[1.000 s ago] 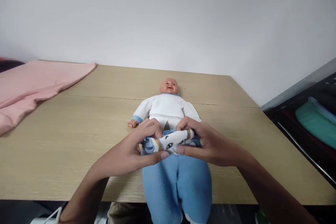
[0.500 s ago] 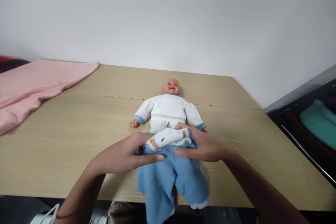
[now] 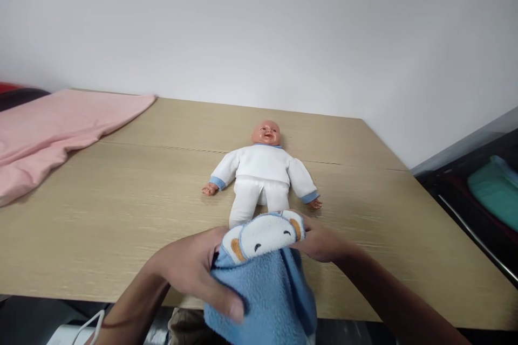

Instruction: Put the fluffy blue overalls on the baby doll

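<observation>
The fuzzy blue cloth pants have moved nearer the front edge of the tan wooden table, left hand pinching them, right hand too hidden to tell its grip

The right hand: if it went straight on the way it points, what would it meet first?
Most likely the blue garment, whose edge the right hand touches. Past that, the doll's legs may lie in line, though depth is unclear here.

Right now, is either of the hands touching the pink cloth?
No: the left hand and right hand are both at the blue garment, while the pink cloth lies apart, off to the left.
</observation>
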Action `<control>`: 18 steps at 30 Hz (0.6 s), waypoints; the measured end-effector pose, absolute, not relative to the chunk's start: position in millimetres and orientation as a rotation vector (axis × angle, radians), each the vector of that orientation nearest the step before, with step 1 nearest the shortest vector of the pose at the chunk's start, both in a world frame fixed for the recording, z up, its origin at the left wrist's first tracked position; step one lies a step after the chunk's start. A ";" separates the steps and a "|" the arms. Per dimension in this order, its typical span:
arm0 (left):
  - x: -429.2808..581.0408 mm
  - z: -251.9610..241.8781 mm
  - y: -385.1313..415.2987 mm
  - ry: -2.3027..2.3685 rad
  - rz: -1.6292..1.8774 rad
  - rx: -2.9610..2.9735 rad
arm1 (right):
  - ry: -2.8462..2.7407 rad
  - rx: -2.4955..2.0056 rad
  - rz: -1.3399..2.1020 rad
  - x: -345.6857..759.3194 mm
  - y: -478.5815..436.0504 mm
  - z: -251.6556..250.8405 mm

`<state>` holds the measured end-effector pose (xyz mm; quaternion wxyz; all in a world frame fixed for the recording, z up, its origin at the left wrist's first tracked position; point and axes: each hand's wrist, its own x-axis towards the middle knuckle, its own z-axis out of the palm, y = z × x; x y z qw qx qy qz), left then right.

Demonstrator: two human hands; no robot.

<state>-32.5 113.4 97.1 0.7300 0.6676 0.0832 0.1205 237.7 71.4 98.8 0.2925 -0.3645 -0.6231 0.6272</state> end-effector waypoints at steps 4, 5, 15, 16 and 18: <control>-37.1 81.0 111.3 0.216 0.308 1.248 | -1.653 -1.016 1.712 238.5 71.8 92.6; -39.9 76.4 111.8 0.257 0.339 1.221 | -1.663 -0.991 1.749 239.2 72.4 94.2; -43.2 55.2 104.3 0.510 0.377 1.247 | -1.622 -0.832 2.072 245.6 64.4 100.6; -43.6 54.2 102.6 0.502 0.388 1.269 | -1.543 -0.848 2.046 246.6 60.6 96.7; -45.6 52.1 100.1 0.427 0.387 1.286 | -1.421 -0.894 2.021 247.7 54.1 90.3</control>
